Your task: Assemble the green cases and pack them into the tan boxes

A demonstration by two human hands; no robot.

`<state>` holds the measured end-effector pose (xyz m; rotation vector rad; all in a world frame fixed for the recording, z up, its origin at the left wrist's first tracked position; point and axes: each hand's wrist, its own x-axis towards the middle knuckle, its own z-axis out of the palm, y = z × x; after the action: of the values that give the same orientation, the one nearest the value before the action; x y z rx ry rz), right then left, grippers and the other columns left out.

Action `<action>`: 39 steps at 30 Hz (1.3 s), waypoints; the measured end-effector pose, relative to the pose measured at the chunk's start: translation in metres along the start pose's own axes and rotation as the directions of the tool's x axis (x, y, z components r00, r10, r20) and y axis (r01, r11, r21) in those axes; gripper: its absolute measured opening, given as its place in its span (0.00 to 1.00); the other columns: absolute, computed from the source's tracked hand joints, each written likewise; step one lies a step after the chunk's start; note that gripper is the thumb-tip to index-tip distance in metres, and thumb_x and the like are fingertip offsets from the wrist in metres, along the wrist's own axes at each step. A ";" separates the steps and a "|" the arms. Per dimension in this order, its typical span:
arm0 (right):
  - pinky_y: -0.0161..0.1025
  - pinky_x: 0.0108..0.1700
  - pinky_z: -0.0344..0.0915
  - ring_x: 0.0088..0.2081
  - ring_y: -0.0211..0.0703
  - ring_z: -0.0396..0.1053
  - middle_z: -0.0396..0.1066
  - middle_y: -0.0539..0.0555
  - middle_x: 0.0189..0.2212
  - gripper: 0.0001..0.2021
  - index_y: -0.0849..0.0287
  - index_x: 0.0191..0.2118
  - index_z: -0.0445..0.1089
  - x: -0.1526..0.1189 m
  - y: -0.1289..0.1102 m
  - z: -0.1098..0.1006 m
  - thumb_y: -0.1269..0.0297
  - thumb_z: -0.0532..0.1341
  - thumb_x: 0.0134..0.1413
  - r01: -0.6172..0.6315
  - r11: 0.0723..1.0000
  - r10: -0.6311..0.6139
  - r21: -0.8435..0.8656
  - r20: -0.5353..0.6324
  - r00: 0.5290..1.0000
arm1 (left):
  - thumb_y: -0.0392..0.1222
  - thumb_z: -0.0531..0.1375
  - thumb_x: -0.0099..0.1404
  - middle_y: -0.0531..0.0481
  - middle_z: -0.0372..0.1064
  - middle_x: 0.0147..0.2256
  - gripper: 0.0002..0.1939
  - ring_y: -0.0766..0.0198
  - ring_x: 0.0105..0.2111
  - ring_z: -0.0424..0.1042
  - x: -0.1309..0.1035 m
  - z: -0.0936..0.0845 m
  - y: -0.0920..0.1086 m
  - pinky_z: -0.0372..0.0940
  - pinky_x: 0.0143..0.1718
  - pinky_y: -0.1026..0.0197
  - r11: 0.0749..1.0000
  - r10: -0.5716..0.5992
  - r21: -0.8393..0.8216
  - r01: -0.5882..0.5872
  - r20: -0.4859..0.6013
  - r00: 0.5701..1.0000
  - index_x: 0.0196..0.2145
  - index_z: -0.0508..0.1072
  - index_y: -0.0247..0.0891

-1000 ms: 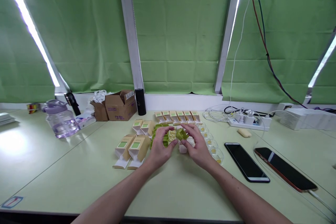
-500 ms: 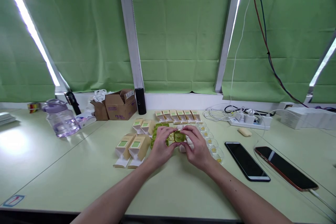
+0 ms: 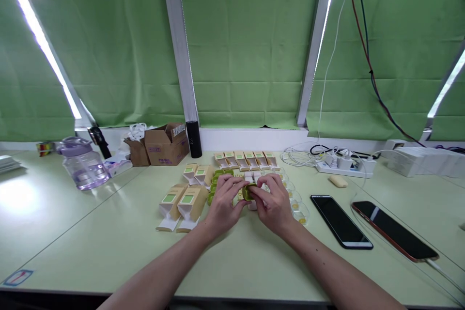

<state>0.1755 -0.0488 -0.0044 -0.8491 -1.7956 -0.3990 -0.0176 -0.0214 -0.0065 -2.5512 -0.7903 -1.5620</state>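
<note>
My left hand (image 3: 225, 199) is closed on a small olive-green plastic cup (image 3: 247, 192), which it tilts to the right. The fingertips of my right hand (image 3: 271, 202) are bunched at the cup's mouth and touch it; whether they also pinch something small is hidden. Behind my left hand are several more green cups (image 3: 211, 197) in rows. White cylindrical pieces (image 3: 252, 175) stand in the middle, partly covered by my hands. Clear round covers with yellow centres (image 3: 298, 207) lie to the right of my right hand.
Several cream cartons with open flaps stand left (image 3: 192, 202) and in a back row (image 3: 250, 160). Two phones (image 3: 341, 223) (image 3: 394, 230) and a cream oval object (image 3: 338, 181) lie right. Farther off are a power strip (image 3: 345, 168), cardboard box (image 3: 165, 147), black cylinder (image 3: 193, 139) and purple jug (image 3: 85, 167).
The green cup has turned from facing me to tilting rightward. My right fingers have moved from its edge to its mouth. My left hand keeps its hold.
</note>
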 end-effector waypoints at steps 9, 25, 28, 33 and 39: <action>0.49 0.41 0.68 0.43 0.53 0.64 0.69 0.58 0.38 0.13 0.53 0.41 0.80 -0.001 0.000 0.001 0.75 0.60 0.62 0.001 1.000 -0.001 -0.009 -0.004 1.000 | 0.33 0.65 0.68 0.41 0.76 0.50 0.22 0.47 0.53 0.67 -0.001 0.000 0.001 0.70 0.55 0.41 0.999 0.038 0.034 -0.038 0.005 0.999 0.58 0.75 0.44; 0.46 0.36 0.63 0.39 0.50 0.62 0.69 0.56 0.33 0.11 0.56 0.37 0.74 0.002 0.000 0.003 0.78 0.57 0.64 0.036 0.999 -0.036 0.004 0.011 0.999 | 0.33 0.68 0.66 0.42 0.76 0.50 0.23 0.46 0.53 0.67 -0.003 0.001 0.000 0.69 0.56 0.42 0.996 0.033 0.084 -0.033 -0.001 0.999 0.58 0.76 0.44; 0.46 0.37 0.62 0.38 0.50 0.62 0.69 0.56 0.32 0.11 0.57 0.36 0.74 0.003 0.000 0.003 0.78 0.57 0.65 0.046 0.999 -0.046 0.010 0.013 0.999 | 0.34 0.68 0.66 0.42 0.77 0.50 0.23 0.46 0.53 0.67 -0.004 0.002 -0.001 0.68 0.56 0.42 0.996 0.028 0.088 -0.027 -0.007 1.000 0.58 0.76 0.44; 0.45 0.37 0.61 0.38 0.49 0.62 0.69 0.55 0.32 0.11 0.57 0.36 0.74 0.002 -0.001 0.004 0.78 0.57 0.65 0.050 0.999 -0.050 0.004 0.003 0.999 | 0.35 0.68 0.66 0.42 0.77 0.49 0.22 0.46 0.53 0.68 -0.003 0.002 0.000 0.69 0.55 0.42 0.994 0.027 0.107 -0.025 -0.017 0.999 0.57 0.77 0.43; 0.44 0.38 0.61 0.38 0.48 0.61 0.69 0.55 0.32 0.11 0.58 0.34 0.73 0.002 -0.001 0.004 0.78 0.58 0.66 0.046 0.999 -0.046 0.003 0.005 0.999 | 0.35 0.68 0.66 0.42 0.77 0.49 0.21 0.47 0.52 0.68 -0.002 0.001 0.002 0.70 0.55 0.43 0.990 0.035 0.136 -0.030 -0.037 0.999 0.57 0.77 0.42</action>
<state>0.1716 -0.0461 -0.0042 -0.8088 -1.8230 -0.4241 -0.0165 -0.0240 -0.0080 -2.4187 -0.8164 -1.4896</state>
